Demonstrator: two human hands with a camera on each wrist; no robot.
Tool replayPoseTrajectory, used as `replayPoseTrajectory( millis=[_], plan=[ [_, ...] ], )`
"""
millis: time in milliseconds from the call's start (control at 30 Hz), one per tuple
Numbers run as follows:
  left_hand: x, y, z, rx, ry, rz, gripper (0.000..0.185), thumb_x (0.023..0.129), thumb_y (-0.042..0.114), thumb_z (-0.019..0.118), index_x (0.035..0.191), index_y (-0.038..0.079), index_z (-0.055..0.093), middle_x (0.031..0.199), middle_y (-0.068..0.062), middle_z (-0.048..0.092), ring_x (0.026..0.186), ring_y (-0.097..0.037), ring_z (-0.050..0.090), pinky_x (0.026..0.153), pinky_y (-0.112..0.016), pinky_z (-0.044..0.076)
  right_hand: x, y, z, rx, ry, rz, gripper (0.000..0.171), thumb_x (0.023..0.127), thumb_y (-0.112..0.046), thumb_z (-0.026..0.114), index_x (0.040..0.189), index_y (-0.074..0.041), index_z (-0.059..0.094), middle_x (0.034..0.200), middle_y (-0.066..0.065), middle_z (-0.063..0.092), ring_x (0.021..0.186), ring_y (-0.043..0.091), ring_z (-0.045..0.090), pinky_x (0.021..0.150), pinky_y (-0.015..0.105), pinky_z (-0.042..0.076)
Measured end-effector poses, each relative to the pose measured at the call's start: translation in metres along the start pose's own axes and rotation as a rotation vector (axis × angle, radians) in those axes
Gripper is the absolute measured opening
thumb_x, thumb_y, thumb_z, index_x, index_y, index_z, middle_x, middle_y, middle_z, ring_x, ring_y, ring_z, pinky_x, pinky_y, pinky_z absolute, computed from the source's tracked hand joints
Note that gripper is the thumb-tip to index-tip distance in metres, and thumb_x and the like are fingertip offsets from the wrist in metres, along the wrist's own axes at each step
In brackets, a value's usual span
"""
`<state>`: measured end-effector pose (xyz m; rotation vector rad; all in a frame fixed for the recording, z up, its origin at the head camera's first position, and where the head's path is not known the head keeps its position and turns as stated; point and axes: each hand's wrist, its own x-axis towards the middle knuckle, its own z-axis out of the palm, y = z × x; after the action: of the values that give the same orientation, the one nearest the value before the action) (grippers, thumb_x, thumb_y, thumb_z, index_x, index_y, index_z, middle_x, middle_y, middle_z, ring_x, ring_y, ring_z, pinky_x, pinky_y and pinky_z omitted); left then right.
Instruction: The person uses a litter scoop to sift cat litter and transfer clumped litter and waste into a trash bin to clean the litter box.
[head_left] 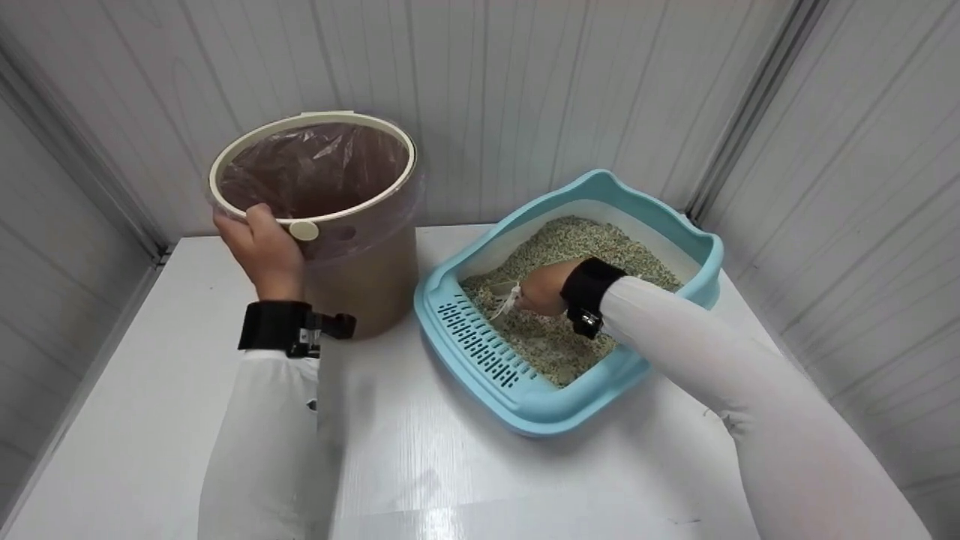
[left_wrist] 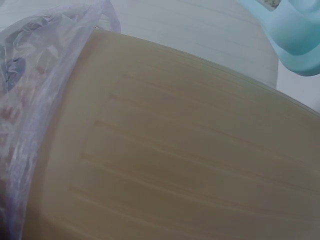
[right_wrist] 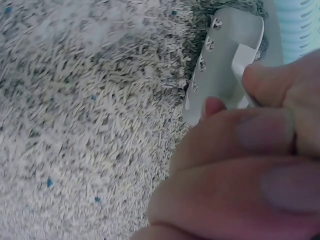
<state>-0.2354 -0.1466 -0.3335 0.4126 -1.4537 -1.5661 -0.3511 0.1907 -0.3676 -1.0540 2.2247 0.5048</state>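
My left hand (head_left: 270,251) holds the front left rim of a brown trash bin (head_left: 375,285), which has a cream rim ring and a thin clear plastic liner (head_left: 322,157). Part of the fingers is hidden behind the rim. In the left wrist view the bin's ribbed side (left_wrist: 190,140) fills most of the picture. My right hand (head_left: 546,289) reaches down into a blue litter box (head_left: 540,420) and grips the handle of a white litter scoop (right_wrist: 225,55). The scoop's slotted head lies against the pellet cat litter (right_wrist: 90,125), close to the box wall.
The bin and the litter box stand side by side on a white table (head_left: 420,480). A perforated step (head_left: 484,341) forms the box's near left side. White panel walls (head_left: 525,97) close in the back and both sides.
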Motion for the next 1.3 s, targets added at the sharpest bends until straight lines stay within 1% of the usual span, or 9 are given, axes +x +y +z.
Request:
replayPoseTrajectory(
  millis=[100,367,533,633,767,867,1067,1133,1300],
  plan=[
    [0.003,-0.003,-0.007,-0.003,0.012,0.018,0.057,0.1,0.005,0.032,0.157,0.001,0.031,0.155,-0.018,0.046,0.141,-0.022,0.049,0.118,-0.022,0.04,0.007,-0.005,-0.004,0.004,0.017,-0.011,0.051,0.115,-0.039,0.03,0.084,-0.012,0.059,0.066,-0.003,0.033,0.06,0.016,0.033,0.082,0.035,0.041],
    [0.005,-0.006,-0.021,0.013,0.042,0.023,0.054,0.1,0.007,0.03,0.154,0.003,0.033,0.149,-0.018,0.049,0.134,-0.024,0.052,0.112,-0.021,0.042,0.014,-0.015,-0.006,0.195,0.088,-0.008,0.049,0.115,-0.035,0.035,0.071,-0.019,0.05,0.061,-0.005,0.033,0.053,0.012,0.029,0.058,0.03,0.035],
    [0.007,-0.003,-0.019,-0.002,0.044,0.029,0.054,0.099,0.006,0.031,0.153,0.001,0.035,0.149,-0.019,0.05,0.135,-0.025,0.052,0.115,-0.025,0.042,0.013,-0.009,-0.004,0.236,0.15,-0.002,0.046,0.114,-0.03,0.035,0.073,-0.016,0.049,0.063,-0.004,0.032,0.054,0.013,0.03,0.059,0.029,0.034],
    [0.007,-0.001,-0.016,-0.001,0.034,0.027,0.054,0.1,0.005,0.031,0.154,0.002,0.035,0.15,-0.018,0.05,0.136,-0.024,0.052,0.117,-0.026,0.041,0.008,-0.003,-0.003,0.165,0.162,-0.019,0.036,0.113,-0.021,0.037,0.089,-0.009,0.061,0.064,-0.003,0.032,0.056,0.013,0.03,0.058,0.028,0.034],
    [0.008,-0.002,-0.014,0.017,0.03,0.015,0.054,0.101,0.006,0.031,0.155,0.002,0.034,0.152,-0.017,0.049,0.138,-0.022,0.051,0.116,-0.021,0.04,0.001,0.005,-0.001,0.135,0.188,-0.006,0.031,0.112,-0.017,0.037,0.093,-0.007,0.06,0.063,-0.004,0.031,0.057,0.013,0.03,0.061,0.028,0.036],
    [0.01,-0.003,-0.014,0.032,0.036,0.013,0.054,0.101,0.007,0.032,0.155,0.002,0.034,0.153,-0.016,0.048,0.138,-0.021,0.051,0.115,-0.018,0.04,-0.004,0.01,0.001,0.245,0.225,0.051,0.039,0.114,-0.023,0.033,0.081,-0.011,0.05,0.062,-0.004,0.03,0.056,0.014,0.031,0.065,0.03,0.038],
    [0.011,-0.004,-0.014,0.048,0.042,-0.007,0.055,0.1,0.008,0.033,0.155,0.003,0.034,0.154,-0.015,0.047,0.139,-0.019,0.05,0.112,-0.014,0.039,-0.011,0.014,0.001,0.27,0.263,0.085,0.041,0.114,-0.024,0.033,0.1,-0.004,0.066,0.067,-0.002,0.037,0.058,0.014,0.037,0.059,0.028,0.039],
    [0.011,-0.003,-0.014,0.043,0.042,-0.008,0.055,0.1,0.008,0.032,0.155,0.004,0.034,0.153,-0.015,0.047,0.138,-0.019,0.05,0.112,-0.015,0.039,-0.015,0.015,0.002,0.301,0.276,0.106,0.046,0.114,-0.026,0.033,0.092,-0.004,0.067,0.066,-0.003,0.035,0.057,0.014,0.037,0.059,0.029,0.04],
    [0.007,0.0,-0.012,0.01,0.022,0.002,0.055,0.1,0.007,0.03,0.155,0.004,0.032,0.152,-0.017,0.048,0.137,-0.022,0.051,0.116,-0.023,0.041,-0.027,0.016,0.007,0.337,0.311,0.098,0.047,0.115,-0.027,0.029,0.073,-0.015,0.047,0.062,-0.004,0.031,0.056,0.014,0.033,0.069,0.033,0.044]
  ],
)
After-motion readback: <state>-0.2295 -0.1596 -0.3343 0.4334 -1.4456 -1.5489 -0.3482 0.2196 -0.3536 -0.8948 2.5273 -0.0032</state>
